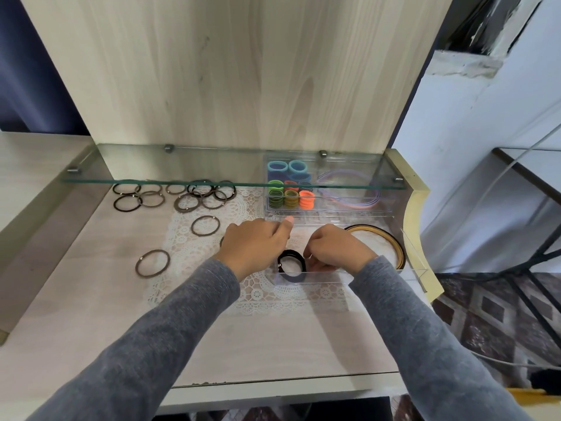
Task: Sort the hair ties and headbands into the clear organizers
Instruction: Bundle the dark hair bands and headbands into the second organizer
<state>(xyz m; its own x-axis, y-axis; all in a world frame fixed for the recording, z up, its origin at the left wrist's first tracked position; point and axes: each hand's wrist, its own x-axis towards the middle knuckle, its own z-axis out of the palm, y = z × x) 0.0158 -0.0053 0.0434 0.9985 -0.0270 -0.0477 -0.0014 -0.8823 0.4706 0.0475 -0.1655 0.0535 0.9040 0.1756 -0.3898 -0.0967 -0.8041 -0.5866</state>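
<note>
A near clear organizer stands on the lace mat. Black hair ties stand upright in its left end. My right hand is inside it, fingers curled beside the black ties, pinching them at their right side. My left hand rests at the organizer's left edge, fingers bent, thumb pointing up; whether it holds anything is hidden. Several brown hair ties lie loose at the back left, one nearer and another further left. A black and gold headband sits in the organizer's right part.
A far clear organizer holds coloured hair ties and pastel headbands under a glass shelf. A wooden back panel rises behind. The desk's right edge drops to a patterned floor.
</note>
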